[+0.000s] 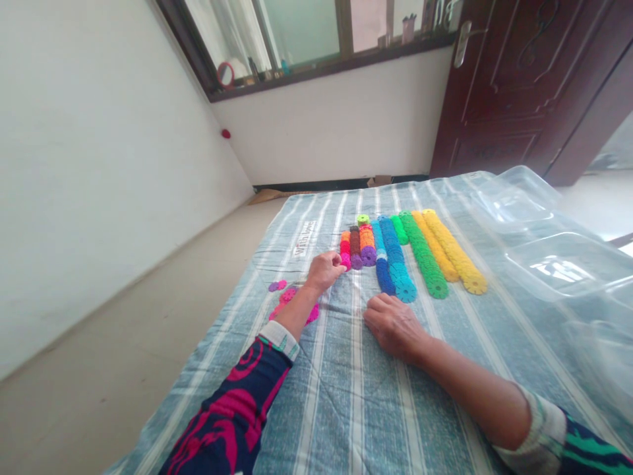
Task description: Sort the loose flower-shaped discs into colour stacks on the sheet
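Observation:
My left hand [326, 270] is closed in a pinch at the near end of a short pink-and-red row [345, 245], its fingertips on a pink notched disc [347, 264]. Under and beside my left forearm lies a loose pile of pink discs [312, 314], partly hidden by the arm. My right hand [395, 324] rests on the cloth with its fingers curled in; whether anything is inside cannot be seen. Just beyond it end the dark blue row [385, 276] and the light blue row [403, 284] of overlapping discs.
Farther right lie a green row [429, 267] and a yellow row [459, 260]. Brown [355, 245] and orange-purple [367, 244] rows stand left of the blues. Clear plastic containers [568, 260] sit at the right on the striped cloth [336, 409]. Two small discs [277, 285] lie left.

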Demonstrator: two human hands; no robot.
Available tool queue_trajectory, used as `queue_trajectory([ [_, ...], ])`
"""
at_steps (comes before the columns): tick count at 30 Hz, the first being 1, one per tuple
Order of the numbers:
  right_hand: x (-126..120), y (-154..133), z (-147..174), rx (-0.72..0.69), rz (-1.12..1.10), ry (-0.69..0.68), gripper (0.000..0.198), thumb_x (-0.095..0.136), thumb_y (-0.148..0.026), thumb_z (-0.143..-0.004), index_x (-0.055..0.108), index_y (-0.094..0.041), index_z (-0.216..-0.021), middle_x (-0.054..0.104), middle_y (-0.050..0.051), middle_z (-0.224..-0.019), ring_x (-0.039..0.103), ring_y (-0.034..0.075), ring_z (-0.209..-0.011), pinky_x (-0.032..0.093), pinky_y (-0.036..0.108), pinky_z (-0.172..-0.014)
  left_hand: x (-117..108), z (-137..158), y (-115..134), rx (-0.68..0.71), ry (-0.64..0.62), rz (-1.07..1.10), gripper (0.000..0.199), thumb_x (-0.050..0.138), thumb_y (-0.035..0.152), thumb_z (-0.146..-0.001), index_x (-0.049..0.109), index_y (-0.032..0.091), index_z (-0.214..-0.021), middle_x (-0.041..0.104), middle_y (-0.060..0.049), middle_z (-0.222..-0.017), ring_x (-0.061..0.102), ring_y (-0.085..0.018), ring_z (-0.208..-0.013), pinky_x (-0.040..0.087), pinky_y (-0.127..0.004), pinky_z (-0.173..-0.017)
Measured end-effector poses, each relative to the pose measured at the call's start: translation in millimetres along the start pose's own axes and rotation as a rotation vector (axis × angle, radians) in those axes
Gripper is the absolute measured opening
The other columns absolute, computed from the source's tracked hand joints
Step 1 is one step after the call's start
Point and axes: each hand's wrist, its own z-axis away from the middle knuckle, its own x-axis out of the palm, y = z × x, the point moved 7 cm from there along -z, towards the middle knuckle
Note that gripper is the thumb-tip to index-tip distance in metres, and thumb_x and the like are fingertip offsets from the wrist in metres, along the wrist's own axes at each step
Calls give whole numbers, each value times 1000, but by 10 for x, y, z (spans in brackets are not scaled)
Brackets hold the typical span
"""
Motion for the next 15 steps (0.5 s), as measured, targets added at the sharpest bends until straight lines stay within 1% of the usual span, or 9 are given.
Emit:
queue_trajectory([
  [6,6,5,6,-3,0,12,19,57,-12,-90,62,-17,-72,58,4,-78,45,17,-77,26,31,-66,14,17,58,7,3,-69,8,66,21,-69,60,18,-65,57,2,-63,51,-13,-63,36,-26,-64],
  [10,10,7,7,-5,-4,11,20,56,-13,-91,62,-17,-72,58,4,-78,45,17,-76,27,31,-66,-2,23,64,10,8,-69,8,65,21,-68,59,18,-65,57,2,-63,51,-13,-63,36,-25,-64],
  [12,8,5,6,-3,-5,8,20,56,-13,-91,62,-17,-72,58,4,-78,45,17,-77,27,31,-66,-54,36,45,7,21,-64,6,64,21,-69,60,18,-65,58,2,-64,52,-13,-64,37,-25,-65],
  [15,1,3,2,3,-1,7,21,55,-13,-91,62,-17,-72,58,4,-78,46,17,-77,27,31,-66,-195,76,-27,-3,37,-61,7,62,23,-70,60,18,-66,59,2,-65,53,-13,-65,39,-24,-65],
])
